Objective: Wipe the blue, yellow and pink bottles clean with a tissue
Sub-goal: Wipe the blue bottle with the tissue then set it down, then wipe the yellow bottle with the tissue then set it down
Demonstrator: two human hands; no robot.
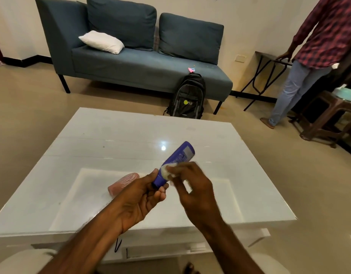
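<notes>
Blue bottle tilted in left hand grip above white bench; tissue pinched in right hand, pressed against it.

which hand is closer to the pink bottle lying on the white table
Left. The left hand, gripping the blue plastic bottle, sits just in front of the pink ribbed bottle. The right hand, pressing a white tissue, is further right.

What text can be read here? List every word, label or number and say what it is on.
"PT IT", after a yellow-green dot: on the black backpack by the sofa.
Small line near the backpack's bottom: too small to read.
Label on the blue bottle, held in the left hand: blurred, unreadable.
Nothing else legible.
</notes>
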